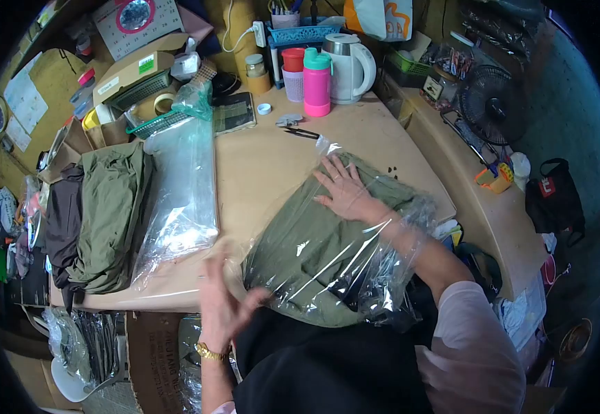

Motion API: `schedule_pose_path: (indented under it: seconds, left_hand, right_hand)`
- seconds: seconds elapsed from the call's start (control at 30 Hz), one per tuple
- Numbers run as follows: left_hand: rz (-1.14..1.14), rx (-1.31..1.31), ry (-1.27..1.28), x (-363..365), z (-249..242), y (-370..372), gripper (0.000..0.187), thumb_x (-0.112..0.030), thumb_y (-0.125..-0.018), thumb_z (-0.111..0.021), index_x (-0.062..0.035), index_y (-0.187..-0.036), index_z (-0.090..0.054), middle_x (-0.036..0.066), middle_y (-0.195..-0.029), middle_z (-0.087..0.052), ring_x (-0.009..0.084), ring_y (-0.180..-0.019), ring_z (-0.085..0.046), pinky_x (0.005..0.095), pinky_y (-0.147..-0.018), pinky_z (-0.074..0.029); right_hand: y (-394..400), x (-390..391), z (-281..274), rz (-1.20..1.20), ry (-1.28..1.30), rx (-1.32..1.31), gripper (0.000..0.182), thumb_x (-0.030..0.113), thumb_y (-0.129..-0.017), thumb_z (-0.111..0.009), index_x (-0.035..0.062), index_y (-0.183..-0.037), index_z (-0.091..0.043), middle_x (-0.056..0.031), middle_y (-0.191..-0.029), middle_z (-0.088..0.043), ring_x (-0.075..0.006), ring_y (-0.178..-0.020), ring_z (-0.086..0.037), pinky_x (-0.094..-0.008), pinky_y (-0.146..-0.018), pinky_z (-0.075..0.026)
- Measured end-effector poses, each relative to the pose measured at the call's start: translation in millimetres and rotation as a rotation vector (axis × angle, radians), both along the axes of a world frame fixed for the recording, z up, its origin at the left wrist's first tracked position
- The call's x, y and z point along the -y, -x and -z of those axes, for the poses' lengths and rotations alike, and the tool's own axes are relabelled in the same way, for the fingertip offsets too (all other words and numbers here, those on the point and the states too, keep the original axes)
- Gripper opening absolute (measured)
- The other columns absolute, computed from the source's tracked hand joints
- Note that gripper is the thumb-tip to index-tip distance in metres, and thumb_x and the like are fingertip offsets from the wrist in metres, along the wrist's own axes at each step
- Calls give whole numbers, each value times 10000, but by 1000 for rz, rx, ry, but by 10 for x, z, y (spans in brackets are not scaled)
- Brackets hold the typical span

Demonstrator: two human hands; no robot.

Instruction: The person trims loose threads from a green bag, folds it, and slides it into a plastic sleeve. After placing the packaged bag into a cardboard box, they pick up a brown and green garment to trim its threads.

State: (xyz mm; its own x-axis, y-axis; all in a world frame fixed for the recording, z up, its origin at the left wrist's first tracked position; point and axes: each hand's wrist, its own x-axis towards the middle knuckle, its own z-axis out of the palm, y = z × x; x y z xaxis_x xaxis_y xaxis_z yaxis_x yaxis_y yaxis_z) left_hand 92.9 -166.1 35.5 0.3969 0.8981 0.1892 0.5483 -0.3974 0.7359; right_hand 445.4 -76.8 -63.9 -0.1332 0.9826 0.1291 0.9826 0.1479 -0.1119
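An olive-green folded garment [293, 228] lies at the front of the table inside a see-through plastic bag [383, 290]. My right hand [347, 190] rests flat on the garment near its far end, fingers spread. Plastic film passes over the right forearm, and the hand appears to be inside the bag. At the bag's near left edge, my left hand [224, 297] is held with thumb and fingers apart, slightly blurred. A gold-coloured bracelet [211, 352] circles its wrist.
To the left lie a stack of flat plastic bags [182, 186], another olive garment [110, 214] and a dark garment [64, 221]. Small black snips [300, 132], a pink bottle [317, 86] and a white kettle [347, 69] stand or lie farther back. A fan [495, 103] is at right.
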Motion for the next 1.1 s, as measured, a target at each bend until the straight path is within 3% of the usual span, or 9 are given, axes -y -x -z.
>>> schedule_pose_path:
  seconds: [0.13,0.23,0.43,0.5,0.63,0.77,0.93,1.0,1.1]
  left_hand:
    - [566,-382,-180,214,17,-217,779,-375,-717,-815,-313,-1421,-488,71,-1541,-367,313,-1461,-280,736,-1107,-84]
    - [592,-458,-518,69,683,-311,710,-331,-725,-800,-326,-1387,-542,58,-1514,-421,323,-1432,-344,698,-1137,-53]
    - [434,-228,-512,246,705,-480,572,-204,-816,-717,-302,-1361,-574,60,-1491,-463,308,-1401,-403,671,-1132,-137]
    - [466,-107,-436,251,816,-534,542,-198,-851,-698,-279,-1370,-567,77,-1487,-465,308,-1389,-418,638,-1143,-161]
    - [718,-37,-350,298,562,-679,497,-316,-832,-719,-159,-1294,-625,90,-1377,-558,297,-1334,-476,602,-1139,-218]
    - [123,68,-404,-313,276,-472,427,-151,-854,-647,6,-1241,-558,222,-1218,-561,415,-1136,-528,477,-977,-428]
    - [-110,-261,-66,-1103,483,-383,537,-358,-941,-577,76,-1252,-520,282,-1089,-636,440,-1022,-619,471,-880,-502]
    - [-73,-344,107,-1162,487,-369,676,-547,-896,-592,88,-1127,-599,284,-935,-690,420,-952,-668,457,-833,-518]
    - [89,-435,238,-1028,355,-363,680,-548,-869,-636,102,-1070,-613,298,-958,-682,418,-960,-665,459,-838,-513]
  right_hand:
    - [411,539,-332,34,184,61,792,700,-896,-451,243,-1528,-316,-200,-1605,-168,-510,-1458,-90,-733,-1106,-59]
    - [278,369,-114,-39,29,76,793,701,-890,-458,254,-1529,-314,-200,-1605,-171,-491,-1465,-92,-727,-1109,-85]
    - [198,-96,-313,9,18,1,703,575,-935,-496,250,-1530,-309,-189,-1608,-170,-436,-1483,-100,-730,-1108,-115]
    - [600,227,-580,-244,278,187,677,563,-957,-470,248,-1533,-303,-179,-1616,-147,-406,-1492,-93,-727,-1114,-104]
    - [679,192,-179,-387,76,38,691,630,-957,-399,251,-1529,-314,-201,-1604,-176,-430,-1478,-140,-744,-1102,-79]
    - [466,617,-549,-378,80,-69,651,496,-933,-565,190,-1485,-406,-179,-1600,-215,-397,-1481,-166,-682,-1141,-92]
    - [-482,1707,-331,-14,228,-547,477,299,-947,-597,54,-1354,-550,-148,-1371,-551,-301,-1266,-527,-464,-1090,-373]
    - [-476,2256,-208,-17,60,-1699,360,272,-968,-545,25,-1221,-616,-91,-1150,-648,-254,-1031,-648,-429,-960,-481]
    - [229,2621,-375,520,180,-1577,341,150,-857,-668,16,-1169,-638,-112,-1147,-653,-228,-1040,-645,-378,-861,-514]
